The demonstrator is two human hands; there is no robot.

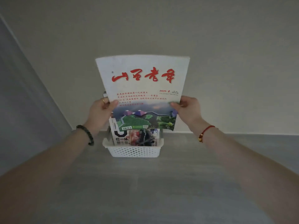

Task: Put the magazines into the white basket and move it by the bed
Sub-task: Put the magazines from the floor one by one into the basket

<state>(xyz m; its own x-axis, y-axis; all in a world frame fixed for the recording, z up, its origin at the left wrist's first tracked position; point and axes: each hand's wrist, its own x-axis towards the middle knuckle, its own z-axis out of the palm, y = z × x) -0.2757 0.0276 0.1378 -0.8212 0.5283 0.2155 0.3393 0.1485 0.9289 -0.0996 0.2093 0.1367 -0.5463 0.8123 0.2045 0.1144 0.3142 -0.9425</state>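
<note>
Magazine (pixel 142 94): light, floppy, probably slick, upright over the basket (pixel 135 151).
Grip: left hand (pixel 101 113) and right hand (pixel 187 109) pinch its side edges.

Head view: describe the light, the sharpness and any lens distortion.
Head view: dim, even light with no hard shadows; no glare on the magazine; its big red title is legible, the small print soft; wide-angle stretch swells both forearms at the lower corners and bows the magazine's top edge.

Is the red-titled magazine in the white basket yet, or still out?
Out. The left hand and right hand hold the magazine upright, its bottom edge above the rim of the white basket.
</note>
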